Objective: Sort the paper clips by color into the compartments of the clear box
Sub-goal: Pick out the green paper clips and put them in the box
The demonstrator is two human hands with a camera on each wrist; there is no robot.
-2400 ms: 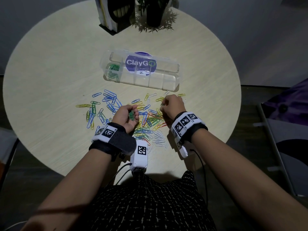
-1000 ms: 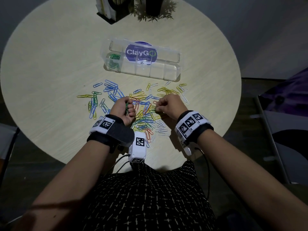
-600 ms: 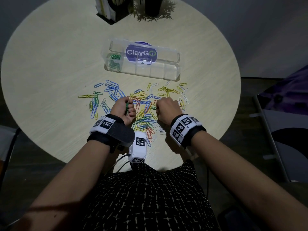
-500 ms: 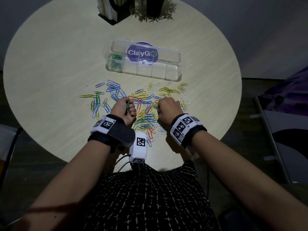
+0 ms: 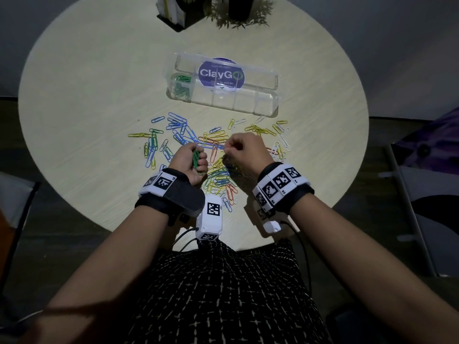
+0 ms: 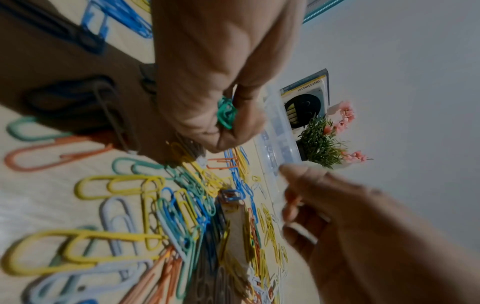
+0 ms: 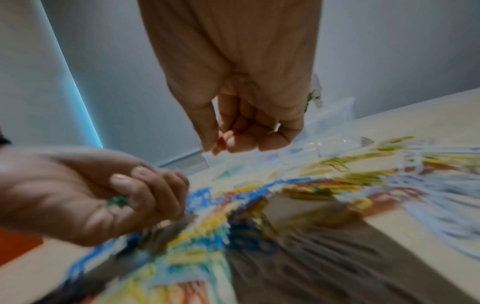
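Loose paper clips (image 5: pixel 218 170) in several colours lie spread over the near middle of the round table (image 5: pixel 74 120). Beyond them stands the clear box (image 5: pixel 248 100), lid open, with green clips (image 5: pixel 181 85) in its leftmost compartment. My left hand (image 5: pixel 191 157) hovers over the pile and grips a bunch of green clips (image 5: pixel 196 158), seen too in the left wrist view (image 6: pixel 226 114). My right hand (image 5: pixel 246 150) is beside it, raised, fingers curled and thumb against fingertips (image 7: pixel 221 142). No clip shows between them; the right wrist view is blurred.
A black holder with books (image 5: pixel 173 11) and a small potted plant (image 5: pixel 238 11) stand at the table's far edge. The near table edge lies just below my wrists. A chair (image 5: pixel 422 194) is off to the right.
My right hand has lifted off the pile and moved left toward my left hand. The left hand has kept its hold on the green clips and barely shifted.
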